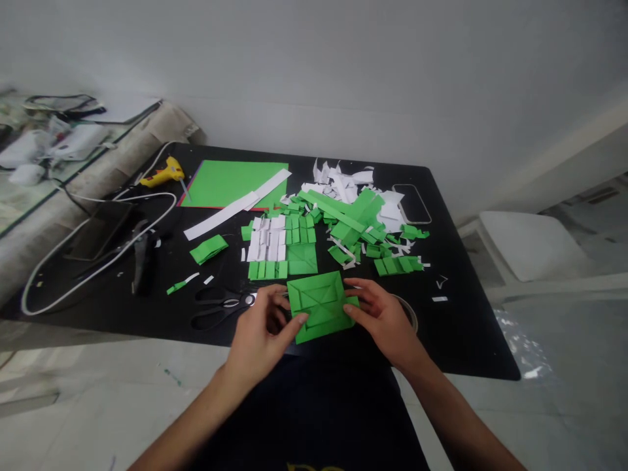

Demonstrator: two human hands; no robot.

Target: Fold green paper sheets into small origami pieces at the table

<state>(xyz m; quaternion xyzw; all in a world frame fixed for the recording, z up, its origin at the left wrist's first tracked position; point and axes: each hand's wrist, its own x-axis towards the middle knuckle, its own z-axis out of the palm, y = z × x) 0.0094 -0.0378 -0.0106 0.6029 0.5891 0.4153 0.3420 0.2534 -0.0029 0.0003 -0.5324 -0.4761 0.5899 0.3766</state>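
Note:
My two hands hold a folded green paper square (320, 305) with crease lines, just above the near edge of the black table (456, 327). My left hand (262, 332) pinches its left lower edge, thumb on top. My right hand (381, 314) grips its right edge with the fingers curled. Black scissors (220, 307) lie right beside my left hand. Behind the paper lie rows of small folded green and white pieces (277, 245).
A heap of green and white paper scraps (358, 216) covers the table's middle. A green sheet (230, 183) with a white strip, a yellow glue gun (164, 173) and a white cable (73, 268) lie left. A phone (413, 203) lies far right.

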